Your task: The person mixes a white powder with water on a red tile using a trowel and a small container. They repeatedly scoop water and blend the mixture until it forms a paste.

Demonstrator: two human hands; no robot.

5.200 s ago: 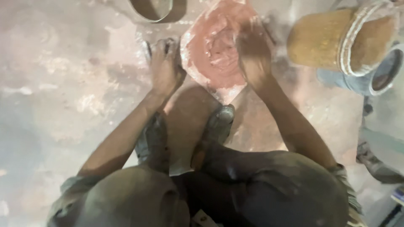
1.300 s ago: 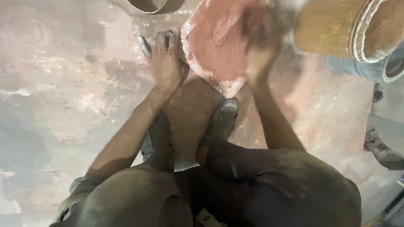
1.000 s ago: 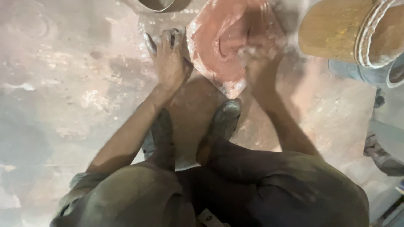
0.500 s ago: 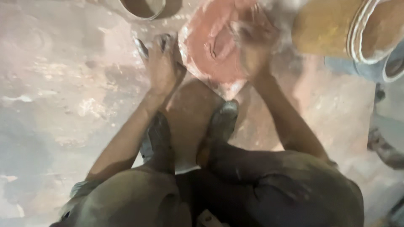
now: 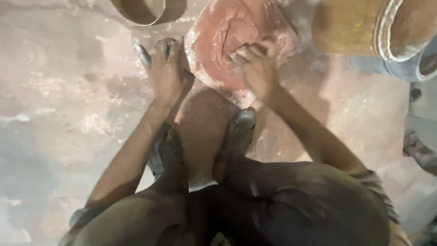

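The right hand (image 5: pixel 257 68) has slid from the far edge toward the middle of the pink clay slab (image 5: pixel 218 50), fingers pressing loosely, grasping nothing. The left hand (image 5: pixel 166 73) stays flat, open, against the slab's left edge, so the kneading continues.

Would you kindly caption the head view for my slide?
Squatting person's right hand presses a reddish clay slab on the floor; left hand braces its edge.

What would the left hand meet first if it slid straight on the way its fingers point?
The left hand lies flat on the floor beside the reddish clay slab, fingers pointing up-frame. Straight ahead is bare floor, then probably the curved metal band.
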